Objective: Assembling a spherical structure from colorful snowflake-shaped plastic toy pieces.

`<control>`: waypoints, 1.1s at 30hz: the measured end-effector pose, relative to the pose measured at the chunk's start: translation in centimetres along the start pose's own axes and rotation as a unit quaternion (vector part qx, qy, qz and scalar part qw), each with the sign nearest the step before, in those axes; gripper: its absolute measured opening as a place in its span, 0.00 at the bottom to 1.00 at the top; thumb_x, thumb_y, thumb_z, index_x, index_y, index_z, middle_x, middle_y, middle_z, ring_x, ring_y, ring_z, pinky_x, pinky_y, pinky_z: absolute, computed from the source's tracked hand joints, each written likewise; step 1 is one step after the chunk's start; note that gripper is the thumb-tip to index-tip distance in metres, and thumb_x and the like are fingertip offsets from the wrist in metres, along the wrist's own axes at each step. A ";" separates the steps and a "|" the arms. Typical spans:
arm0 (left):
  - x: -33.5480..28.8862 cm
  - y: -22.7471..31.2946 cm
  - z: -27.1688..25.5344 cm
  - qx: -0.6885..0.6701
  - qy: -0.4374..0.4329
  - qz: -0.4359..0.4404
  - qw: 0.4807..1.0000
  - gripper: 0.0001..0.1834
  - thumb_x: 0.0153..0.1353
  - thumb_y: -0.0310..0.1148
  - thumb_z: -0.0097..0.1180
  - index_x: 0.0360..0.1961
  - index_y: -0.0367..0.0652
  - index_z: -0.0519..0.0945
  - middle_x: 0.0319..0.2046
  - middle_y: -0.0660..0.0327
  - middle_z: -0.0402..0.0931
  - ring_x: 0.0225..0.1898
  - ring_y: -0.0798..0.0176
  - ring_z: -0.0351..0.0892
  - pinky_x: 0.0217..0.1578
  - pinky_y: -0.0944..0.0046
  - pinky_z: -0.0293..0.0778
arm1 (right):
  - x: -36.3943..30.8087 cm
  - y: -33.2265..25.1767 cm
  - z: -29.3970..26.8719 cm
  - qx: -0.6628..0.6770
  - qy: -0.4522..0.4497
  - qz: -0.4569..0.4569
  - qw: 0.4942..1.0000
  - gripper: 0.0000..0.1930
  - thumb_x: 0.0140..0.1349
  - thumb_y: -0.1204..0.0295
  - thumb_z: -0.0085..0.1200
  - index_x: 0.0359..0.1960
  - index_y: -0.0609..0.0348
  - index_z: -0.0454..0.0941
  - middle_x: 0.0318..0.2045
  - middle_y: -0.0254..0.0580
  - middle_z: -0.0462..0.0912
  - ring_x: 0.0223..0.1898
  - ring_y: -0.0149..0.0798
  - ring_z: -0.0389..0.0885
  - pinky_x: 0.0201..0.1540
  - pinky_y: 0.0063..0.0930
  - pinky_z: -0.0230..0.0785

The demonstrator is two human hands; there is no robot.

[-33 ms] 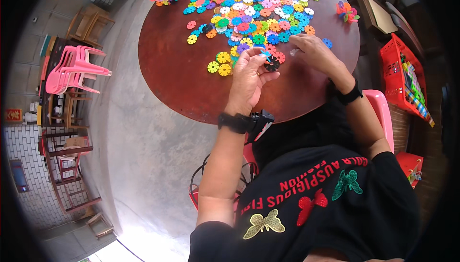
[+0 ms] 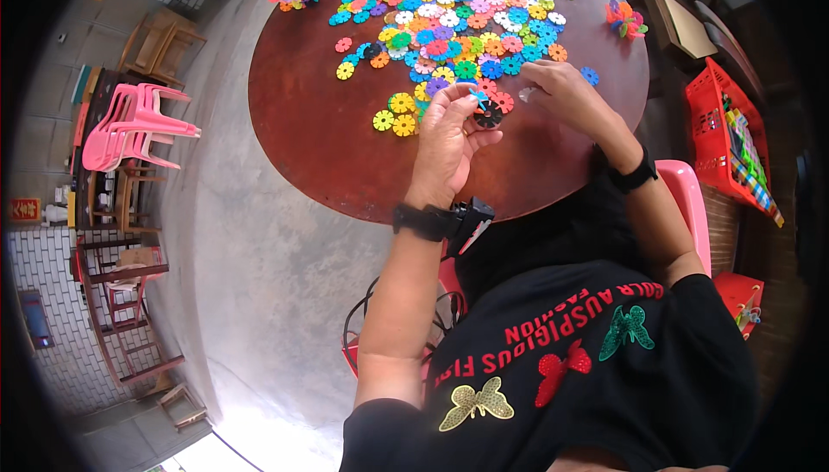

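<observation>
Two raised hands: the left hand is held over the near part of a round, reddish-brown wooden table; the right hand is held to its right, well apart.
Left fingers: a small blue plastic piece is clamped between thumb and fingertips.
Black disc: a black, notched, round plastic disc is seen just below the blue piece, by the curled fingers; whether the two are joined cannot be told.
Right fingers: drawn together, apparently on a pale, translucent plastic piece; the grip is partly hidden.
Slip: only small edges are pinched, so the pale piece could be lost if pressure is eased or the piece is twisted.
Skewed slots: if the pieces are pressed together at a wrong angle, notches could be missed or thin petals bent.
Lost in colour: a dropped piece could be hard to find among the red notched plastic discs and the broad multicoloured spread of flower-shaped plastic discs.
Brushed aside: the yellow flower-shaped plastic discs could be knocked by a leftward swing of the left hand.
</observation>
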State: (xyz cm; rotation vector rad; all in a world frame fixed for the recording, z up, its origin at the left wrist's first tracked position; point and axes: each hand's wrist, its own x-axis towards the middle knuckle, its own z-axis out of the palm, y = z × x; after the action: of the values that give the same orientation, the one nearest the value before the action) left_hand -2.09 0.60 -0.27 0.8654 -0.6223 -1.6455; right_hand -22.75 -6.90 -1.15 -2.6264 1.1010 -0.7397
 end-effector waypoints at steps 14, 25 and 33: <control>-0.6 -0.3 0.6 0.042 -0.031 0.053 0.997 0.16 0.65 0.43 0.41 0.39 0.41 0.74 0.23 0.66 0.69 0.22 0.72 0.65 0.23 0.68 0.65 | -0.9 -8.1 -1.9 0.192 0.082 0.018 0.978 0.06 0.53 0.75 0.55 0.30 0.62 0.72 0.23 0.50 0.75 0.26 0.51 0.77 0.28 0.35 0.68; -1.0 -0.2 1.1 0.099 -0.023 0.058 0.993 0.14 0.65 0.40 0.41 0.35 0.42 0.75 0.21 0.67 0.68 0.19 0.73 0.64 0.19 0.71 0.62 | -0.9 -8.7 -2.0 0.192 0.055 0.011 0.980 0.05 0.54 0.76 0.53 0.30 0.63 0.71 0.22 0.49 0.75 0.26 0.52 0.76 0.28 0.37 0.67; -1.1 -0.7 1.3 0.078 -0.030 0.062 0.995 0.13 0.65 0.40 0.42 0.35 0.44 0.76 0.21 0.67 0.69 0.19 0.74 0.64 0.18 0.72 0.61 | -1.0 -8.8 -1.7 0.175 0.040 0.011 0.984 0.05 0.54 0.77 0.53 0.33 0.63 0.72 0.23 0.49 0.76 0.27 0.52 0.77 0.28 0.39 0.68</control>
State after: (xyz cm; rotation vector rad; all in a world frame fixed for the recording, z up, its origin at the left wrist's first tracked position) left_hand -3.47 1.82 0.19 0.8734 -0.8385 -1.5308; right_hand -18.83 0.04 3.13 -2.3035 0.9196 -0.9445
